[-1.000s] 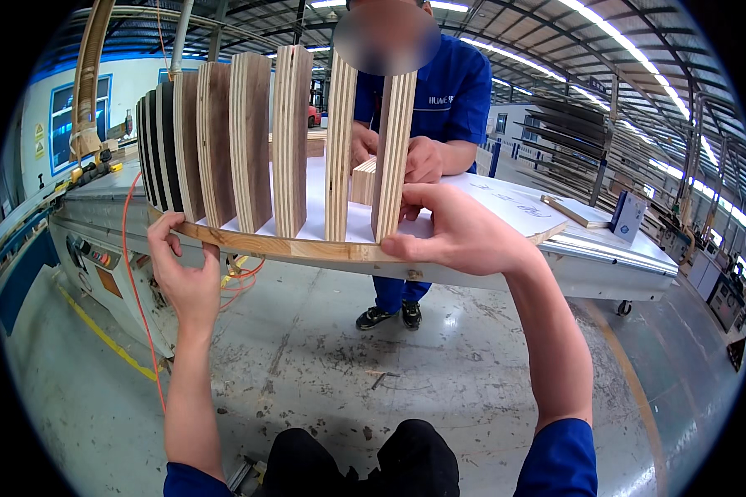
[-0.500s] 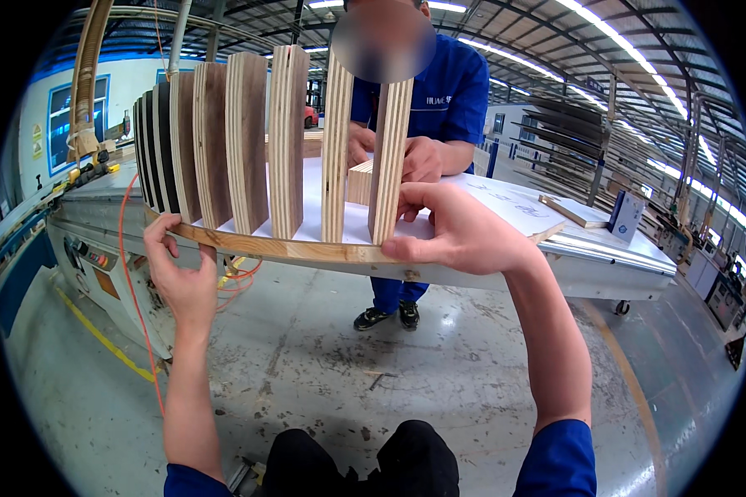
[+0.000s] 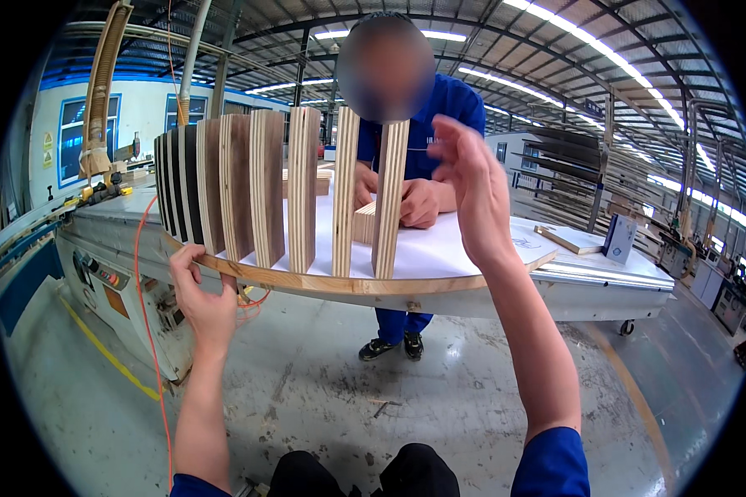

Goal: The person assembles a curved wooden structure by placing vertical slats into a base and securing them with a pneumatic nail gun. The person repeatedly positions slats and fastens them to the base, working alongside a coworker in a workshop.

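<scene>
A curved row of plywood strips (image 3: pixel 267 189) stands upright along the front edge of a round-edged wooden board (image 3: pixel 340 284). Several strips at the left end (image 3: pixel 178 182) are dark or black-faced. My left hand (image 3: pixel 203 290) grips the board's edge below the row, fingers bent over the top and thumb at the front. Raised beyond the right end of the row, my right hand (image 3: pixel 475 186) is open, its fingers stretched upward with nothing in them. Nearest to it is the last plywood strip (image 3: pixel 389 203), which stands slightly tilted.
Across the board a co-worker in blue (image 3: pixel 454 108) has both hands by a small plywood block (image 3: pixel 364 224). The board lies on a long metal machine table (image 3: pixel 588 286). A blue-and-white box (image 3: pixel 620 238) and a flat panel (image 3: pixel 569 238) are at right. An orange hose (image 3: pixel 145 306) hangs at left.
My right hand has let go of the last plywood strip and risen up and to the right, opening. My left hand stays on the board's edge. The view has tilted up slightly.
</scene>
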Motion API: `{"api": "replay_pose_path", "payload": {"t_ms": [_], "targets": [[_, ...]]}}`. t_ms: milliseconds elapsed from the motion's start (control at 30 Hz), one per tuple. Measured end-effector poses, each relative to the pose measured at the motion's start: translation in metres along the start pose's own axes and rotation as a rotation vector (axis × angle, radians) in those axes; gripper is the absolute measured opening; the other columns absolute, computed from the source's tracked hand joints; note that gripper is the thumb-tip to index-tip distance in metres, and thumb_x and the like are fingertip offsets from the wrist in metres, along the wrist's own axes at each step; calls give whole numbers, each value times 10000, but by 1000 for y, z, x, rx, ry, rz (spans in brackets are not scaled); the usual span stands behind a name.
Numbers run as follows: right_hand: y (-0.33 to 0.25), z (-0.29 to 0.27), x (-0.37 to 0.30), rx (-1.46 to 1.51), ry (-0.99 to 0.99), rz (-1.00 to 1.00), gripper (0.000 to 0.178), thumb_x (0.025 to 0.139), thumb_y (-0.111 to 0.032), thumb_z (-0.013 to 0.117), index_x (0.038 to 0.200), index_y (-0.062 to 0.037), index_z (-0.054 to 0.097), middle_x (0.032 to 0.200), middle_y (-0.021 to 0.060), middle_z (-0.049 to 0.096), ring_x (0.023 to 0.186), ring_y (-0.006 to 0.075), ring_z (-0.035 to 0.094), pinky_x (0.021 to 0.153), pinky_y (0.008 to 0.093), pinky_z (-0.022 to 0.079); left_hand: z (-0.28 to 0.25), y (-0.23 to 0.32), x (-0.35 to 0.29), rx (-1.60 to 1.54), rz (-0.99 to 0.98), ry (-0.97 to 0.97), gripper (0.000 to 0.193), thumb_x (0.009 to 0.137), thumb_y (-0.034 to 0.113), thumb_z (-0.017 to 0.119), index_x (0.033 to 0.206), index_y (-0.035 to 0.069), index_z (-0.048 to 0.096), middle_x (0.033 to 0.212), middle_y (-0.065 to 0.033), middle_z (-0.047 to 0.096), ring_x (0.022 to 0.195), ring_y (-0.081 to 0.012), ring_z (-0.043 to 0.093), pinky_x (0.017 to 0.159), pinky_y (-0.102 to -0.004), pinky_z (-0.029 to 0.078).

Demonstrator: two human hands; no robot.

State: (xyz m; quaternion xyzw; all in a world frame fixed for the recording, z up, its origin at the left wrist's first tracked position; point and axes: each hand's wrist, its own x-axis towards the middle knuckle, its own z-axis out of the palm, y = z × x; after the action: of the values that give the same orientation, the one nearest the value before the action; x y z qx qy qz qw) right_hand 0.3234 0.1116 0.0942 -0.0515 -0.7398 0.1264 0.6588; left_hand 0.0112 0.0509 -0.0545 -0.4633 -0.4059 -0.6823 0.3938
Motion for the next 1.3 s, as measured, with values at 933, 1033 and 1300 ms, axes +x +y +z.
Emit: {"api": "replay_pose_path", "payload": {"t_ms": [933, 1033, 1300], "targets": [[23, 58, 41, 118, 2, -306, 351, 1043, -276, 547, 938, 12, 719, 765, 67, 709, 634, 57, 600, 572, 197, 439, 5, -4, -5, -2, 45, 38, 526, 679, -125, 695, 1149, 42, 526, 1114, -74, 562, 741, -189, 408, 736, -303, 410], [23, 57, 38, 124, -1, -292, 360, 1047, -295, 539, 927, 1, 706, 711, 51, 689, 595, 55, 593, 535, 204, 438, 3, -7, -8, -22, 20, 15, 487, 742, -110, 698, 1170, 39, 519, 1144, -60, 551, 783, -166, 403, 766, -293, 393], [29, 55, 23, 187, -63, -218, 284, 1032, -237, 543, 956, 3, 674, 750, 34, 653, 635, 58, 574, 546, 211, 436, 3, -10, -13, -53, 0, -7, 473, 790, -91, 647, 1236, 19, 534, 1201, -75, 562, 826, -165, 467, 837, -294, 427]]}}
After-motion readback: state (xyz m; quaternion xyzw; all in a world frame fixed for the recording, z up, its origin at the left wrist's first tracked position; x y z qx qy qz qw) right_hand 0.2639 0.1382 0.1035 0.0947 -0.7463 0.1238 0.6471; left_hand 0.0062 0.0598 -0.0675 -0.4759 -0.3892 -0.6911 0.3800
